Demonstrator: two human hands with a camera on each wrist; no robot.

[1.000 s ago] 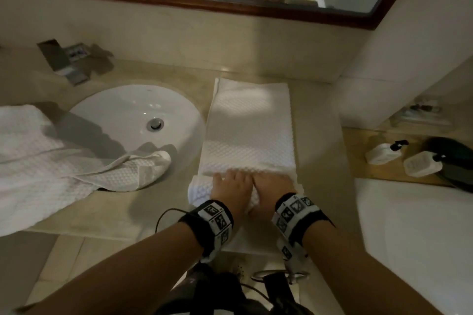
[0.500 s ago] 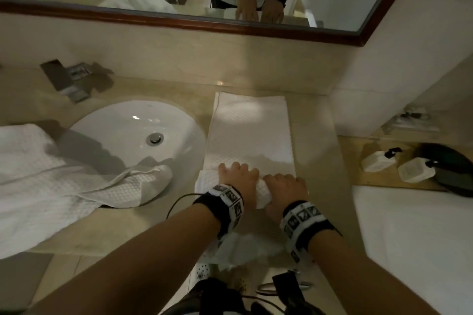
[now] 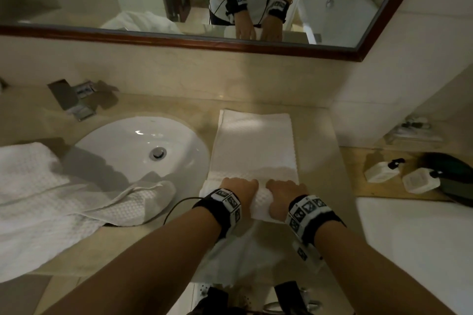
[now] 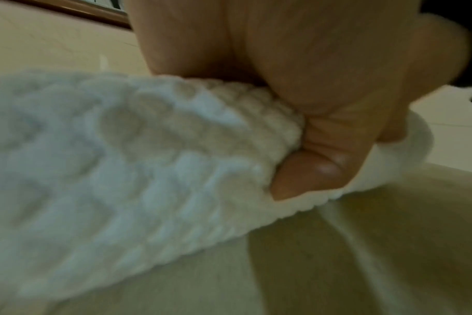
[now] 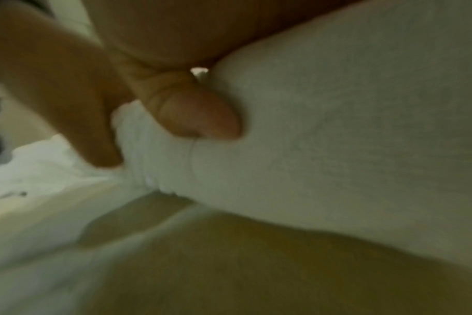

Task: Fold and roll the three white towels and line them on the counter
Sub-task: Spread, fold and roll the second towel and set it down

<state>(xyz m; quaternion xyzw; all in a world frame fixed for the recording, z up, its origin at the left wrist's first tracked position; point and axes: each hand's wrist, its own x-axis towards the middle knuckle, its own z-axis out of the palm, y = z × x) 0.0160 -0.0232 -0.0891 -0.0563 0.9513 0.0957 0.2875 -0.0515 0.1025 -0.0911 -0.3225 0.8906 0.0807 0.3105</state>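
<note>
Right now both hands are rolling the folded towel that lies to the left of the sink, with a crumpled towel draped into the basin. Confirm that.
Wrong side. The folded towel lies to the right of the sink, as the head view shows. The rest holds: left hand and right hand grip its rolled end, and the crumpled towel drapes into the basin.

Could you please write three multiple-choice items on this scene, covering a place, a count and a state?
1. Where does the loose towel lie?
A. left, its corner drooping into the sink
B. on the floor
C. right of the bottles
2. How many bottles lie at the right?
A. none
B. two
C. five
3. The towel under the left hand and right hand is:
A. fully rolled
B. partly rolled
C. crumpled

Answers: 1 A, its corner hangs over the basin; 2 B, two show; 3 B, the far part still lies flat.
</note>
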